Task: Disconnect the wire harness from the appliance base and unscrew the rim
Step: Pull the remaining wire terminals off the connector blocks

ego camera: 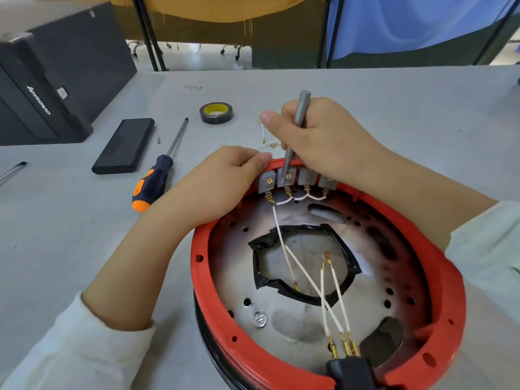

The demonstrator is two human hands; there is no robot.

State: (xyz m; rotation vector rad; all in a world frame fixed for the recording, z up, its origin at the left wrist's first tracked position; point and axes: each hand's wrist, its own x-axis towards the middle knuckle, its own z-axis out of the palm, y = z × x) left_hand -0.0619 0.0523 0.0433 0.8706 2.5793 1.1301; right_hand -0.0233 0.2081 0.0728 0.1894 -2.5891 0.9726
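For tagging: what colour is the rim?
Red, clearest in the head view.

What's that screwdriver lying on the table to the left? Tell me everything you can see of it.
The screwdriver lies flat on the grey table, untouched by either hand. Its chunky handle, dark blue with orange patches and an orange butt, looks rubbery and points toward the person. A slim, shiny metal shaft runs away from it to a dark tip. It sits between a flat black box and the left hand, apart from both.
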